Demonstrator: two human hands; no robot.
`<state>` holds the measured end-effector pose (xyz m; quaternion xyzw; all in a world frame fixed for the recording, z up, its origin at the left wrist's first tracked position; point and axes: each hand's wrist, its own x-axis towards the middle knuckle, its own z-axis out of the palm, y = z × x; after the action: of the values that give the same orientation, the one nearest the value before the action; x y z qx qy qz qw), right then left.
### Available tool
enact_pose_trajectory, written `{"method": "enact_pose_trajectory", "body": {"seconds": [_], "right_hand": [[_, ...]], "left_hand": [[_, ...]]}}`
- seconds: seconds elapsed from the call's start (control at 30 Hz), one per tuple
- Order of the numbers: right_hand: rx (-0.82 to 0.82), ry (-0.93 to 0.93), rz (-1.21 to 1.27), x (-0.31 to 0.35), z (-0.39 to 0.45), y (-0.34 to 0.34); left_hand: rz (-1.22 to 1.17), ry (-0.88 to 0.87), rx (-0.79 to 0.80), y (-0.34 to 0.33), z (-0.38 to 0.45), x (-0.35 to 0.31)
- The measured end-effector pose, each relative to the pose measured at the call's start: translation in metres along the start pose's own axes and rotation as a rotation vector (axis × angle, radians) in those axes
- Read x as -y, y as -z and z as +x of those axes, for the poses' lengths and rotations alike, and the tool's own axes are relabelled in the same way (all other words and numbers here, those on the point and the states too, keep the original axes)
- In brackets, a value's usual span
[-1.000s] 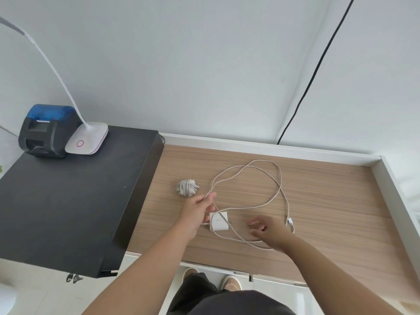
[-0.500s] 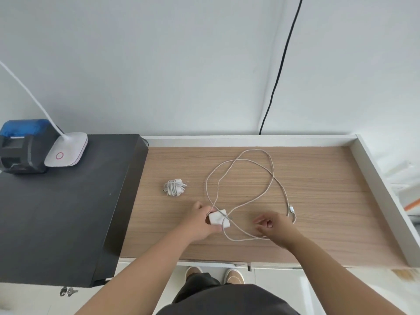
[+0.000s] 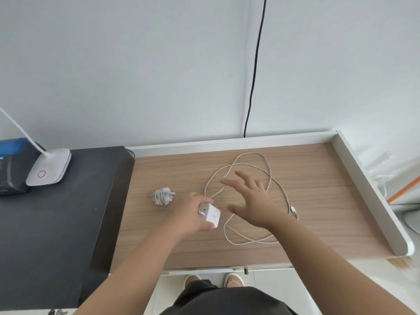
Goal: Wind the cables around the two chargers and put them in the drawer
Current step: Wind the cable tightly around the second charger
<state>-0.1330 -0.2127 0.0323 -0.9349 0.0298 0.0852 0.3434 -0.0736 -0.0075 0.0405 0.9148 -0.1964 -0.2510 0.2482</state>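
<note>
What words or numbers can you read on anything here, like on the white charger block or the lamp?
No words or numbers can be read anywhere.
White charger block in the left hand: a faint grey mark on its side, too small and blurred to read.
Lamp base: only a red ring sign, no letters.
Black and blue machine: no readable label.

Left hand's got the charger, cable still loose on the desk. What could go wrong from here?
1. The loose cable crosses itself in several loops; winding from the charger in the left hand may pull them into a knot.
2. The right hand is open above the loops and grips nothing, so the cable could drag slack and wind unevenly.
3. The plug end lies free and may whip or snag as the cable is drawn in.
</note>
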Motion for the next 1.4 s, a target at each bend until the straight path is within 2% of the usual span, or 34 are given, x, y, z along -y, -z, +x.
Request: {"method": "enact_pose_trajectory", "body": {"seconds": [0.07,0.17,0.27,0.37,0.5,0.7,0.9,1.0,1.1,1.2,1.27,1.4], "right_hand": [[-0.072,0.062,0.018,0.007,0.009,0.001],[-0.205,0.122,0.203,0.012,0.011,0.018],[-0.120,0.101,0.498,0.019,0.005,0.052],[-0.136,0.151,0.616,0.026,0.002,0.077],[-0.348,0.123,0.652,0.028,0.009,0.092],[-0.429,0.006,0.626,0.027,0.015,0.079],[-0.529,-0.084,0.681,0.027,0.012,0.081],[-0.492,-0.078,0.599,0.028,0.010,0.076],[-0.419,0.014,0.413,0.032,0.003,0.058],[-0.400,0.175,0.212,0.039,-0.009,0.049],[-0.385,0.283,0.097,0.042,-0.014,0.052],[-0.376,0.359,-0.016,0.052,-0.020,0.066]], "left_hand": [[-0.106,-0.010,-0.045,0.014,-0.007,-0.011],[-0.551,0.047,-0.062,0.029,-0.015,-0.021],[-0.926,0.074,-0.068,0.036,-0.021,-0.019],[-0.982,0.060,0.019,0.042,-0.027,-0.022],[-1.079,-0.027,0.097,0.045,-0.033,-0.026],[-1.512,-0.227,0.129,0.056,-0.034,-0.049],[-1.421,-0.362,0.153,0.066,-0.028,-0.073],[-1.411,-0.417,0.108,0.063,-0.022,-0.087],[-1.444,-0.362,-0.118,0.064,-0.012,-0.098],[-1.336,-0.250,-0.349,0.068,-0.004,-0.097],[-1.271,-0.206,-0.426,0.069,-0.002,-0.092],[-1.115,-0.147,-0.529,0.065,0.002,-0.082]]}}
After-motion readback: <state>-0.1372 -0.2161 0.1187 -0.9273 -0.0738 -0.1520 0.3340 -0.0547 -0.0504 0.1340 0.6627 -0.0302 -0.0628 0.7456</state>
